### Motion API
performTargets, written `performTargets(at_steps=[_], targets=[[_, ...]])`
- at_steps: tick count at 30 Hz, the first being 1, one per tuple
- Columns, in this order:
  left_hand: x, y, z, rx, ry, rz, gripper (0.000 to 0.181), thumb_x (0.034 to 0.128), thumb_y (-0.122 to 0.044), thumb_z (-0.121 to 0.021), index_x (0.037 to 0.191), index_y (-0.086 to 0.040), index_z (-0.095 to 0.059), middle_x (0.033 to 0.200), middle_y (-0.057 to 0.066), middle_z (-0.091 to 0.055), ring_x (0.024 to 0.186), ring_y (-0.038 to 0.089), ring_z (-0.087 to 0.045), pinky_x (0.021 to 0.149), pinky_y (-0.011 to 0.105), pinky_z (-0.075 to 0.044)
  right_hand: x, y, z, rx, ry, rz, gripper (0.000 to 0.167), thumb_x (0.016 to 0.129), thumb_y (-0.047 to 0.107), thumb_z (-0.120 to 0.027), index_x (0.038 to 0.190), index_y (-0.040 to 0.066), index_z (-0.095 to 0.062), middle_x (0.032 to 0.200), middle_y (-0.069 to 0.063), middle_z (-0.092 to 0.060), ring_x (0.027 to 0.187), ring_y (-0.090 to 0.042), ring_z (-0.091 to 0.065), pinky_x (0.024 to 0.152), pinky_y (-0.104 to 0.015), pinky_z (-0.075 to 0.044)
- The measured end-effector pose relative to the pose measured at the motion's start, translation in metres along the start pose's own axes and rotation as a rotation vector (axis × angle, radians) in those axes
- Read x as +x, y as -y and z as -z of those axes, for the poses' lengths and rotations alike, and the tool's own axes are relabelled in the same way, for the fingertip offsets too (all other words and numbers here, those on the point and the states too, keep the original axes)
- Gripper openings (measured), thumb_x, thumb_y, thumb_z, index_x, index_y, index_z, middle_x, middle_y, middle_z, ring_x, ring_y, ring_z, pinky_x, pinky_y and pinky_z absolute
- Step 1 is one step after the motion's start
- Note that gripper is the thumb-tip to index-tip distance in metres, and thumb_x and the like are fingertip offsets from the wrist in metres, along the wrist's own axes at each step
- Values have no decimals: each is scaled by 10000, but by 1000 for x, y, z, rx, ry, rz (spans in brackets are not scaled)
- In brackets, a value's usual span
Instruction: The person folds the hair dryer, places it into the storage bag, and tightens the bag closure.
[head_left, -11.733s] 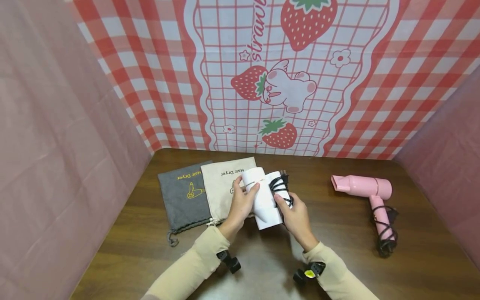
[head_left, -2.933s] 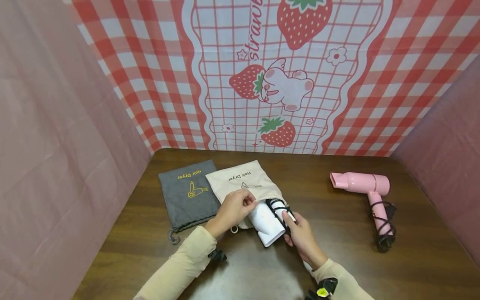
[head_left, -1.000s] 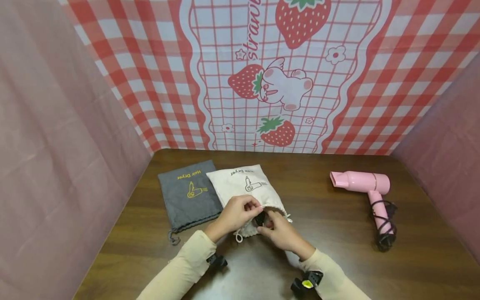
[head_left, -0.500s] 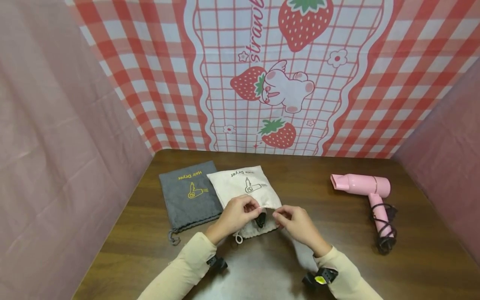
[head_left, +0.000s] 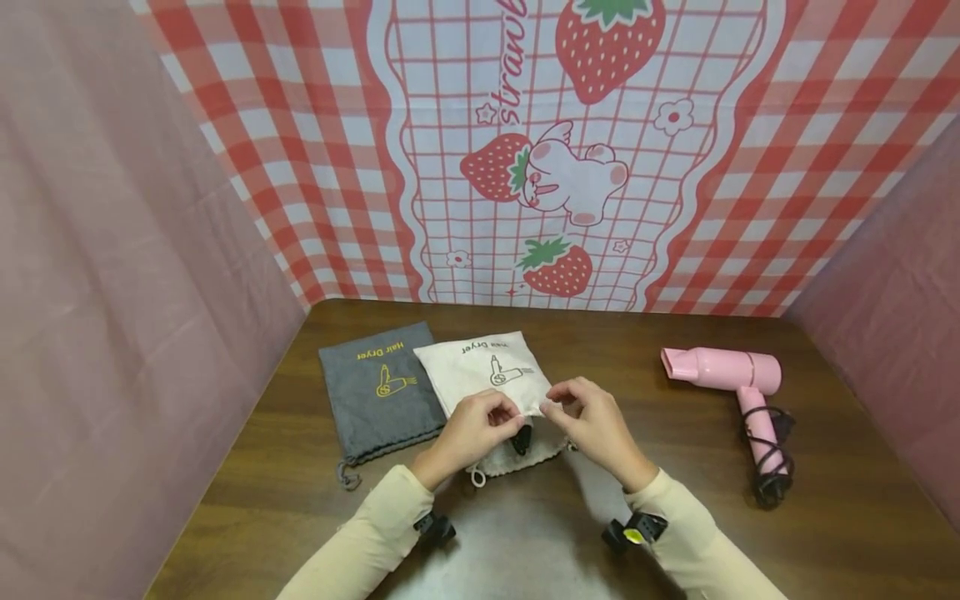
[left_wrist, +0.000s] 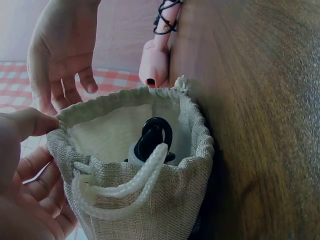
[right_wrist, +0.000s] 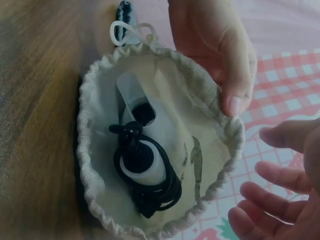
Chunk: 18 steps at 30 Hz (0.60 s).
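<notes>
The cream drawstring bag (head_left: 472, 367) lies on the table, its mouth held up toward the person. My left hand (head_left: 468, 433) pinches the upper rim between thumb and finger, as the left wrist view also shows. Inside the bag (right_wrist: 87, 145), the right wrist view shows a white hair dryer (right_wrist: 160, 117) with a black cord (right_wrist: 172, 187) wound at its handle. My right hand (head_left: 600, 429) is close to the rim's right part; in the right wrist view its fingers (right_wrist: 280, 177) are spread, apart from the cloth.
A grey drawstring bag (head_left: 375, 396) lies left of the cream one, their edges meeting. On the right of the table (head_left: 525, 550) rests a pink hair dryer (head_left: 727, 369), its black cord wrapped round the handle. Cloth walls surround the back and sides.
The white dryer, held in both hands at first, has gone into the cream bag. My right hand has let go of it and moved up and right beside the rim; my left hand grips the rim.
</notes>
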<state>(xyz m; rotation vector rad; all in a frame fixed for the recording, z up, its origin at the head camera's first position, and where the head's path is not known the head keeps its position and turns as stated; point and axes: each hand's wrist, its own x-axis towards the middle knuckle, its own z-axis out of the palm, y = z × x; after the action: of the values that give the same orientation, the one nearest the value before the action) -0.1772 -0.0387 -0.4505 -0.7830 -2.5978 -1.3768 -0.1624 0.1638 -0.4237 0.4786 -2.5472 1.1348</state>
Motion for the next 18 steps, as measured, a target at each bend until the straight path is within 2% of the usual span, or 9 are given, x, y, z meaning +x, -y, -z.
performTargets(at_steps=[6, 11, 14, 16, 18], targets=[[0, -1, 0, 6, -6, -14, 73, 848, -154, -700, 824, -86, -692, 769, 21, -658, 676, 9, -529, 637, 155, -454, 4, -1, -10, -71, 41, 126, 279, 741, 141, -830, 970, 48, -702, 874, -76, -638, 737, -202, -512, 654, -258, -401], [0, -3, 1, -3, -7, -18, 74, 853, -151, -700, 832, -81, -692, 773, 26, -661, 673, 2, -528, 632, 153, -454, 4, 0, -17, -121, 94, 168, 262, 738, 130, -829, 965, 93, -701, 899, -25, -631, 789, -161, -517, 676, -274, -430], [-1, -4, 1, 8, -9, -21, 74, 853, -152, -699, 830, -82, -692, 770, 25, -658, 671, 12, -531, 631, 155, -453, 4, -1, -20, -151, 98, 202, 220, 734, 80, -816, 920, 108, -702, 869, -5, -621, 785, -139, -534, 678, -276, -460], [-2, -4, 1, 53, -20, -33, 67, 850, -156, -698, 824, -95, -689, 765, 9, -655, 674, 30, -548, 638, 163, -458, 4, -2, -20, -153, 84, 226, 195, 728, 37, -800, 881, 108, -701, 836, 3, -615, 761, -135, -551, 668, -270, -473], [-3, -5, 1, 140, -23, -45, 62, 842, -169, -705, 821, -115, -683, 766, -13, -649, 688, 47, -564, 651, 177, -465, 5, -3, -20, -148, 64, 251, 175, 726, 0, -773, 847, 102, -698, 808, 4, -609, 732, -133, -563, 651, -260, -480]])
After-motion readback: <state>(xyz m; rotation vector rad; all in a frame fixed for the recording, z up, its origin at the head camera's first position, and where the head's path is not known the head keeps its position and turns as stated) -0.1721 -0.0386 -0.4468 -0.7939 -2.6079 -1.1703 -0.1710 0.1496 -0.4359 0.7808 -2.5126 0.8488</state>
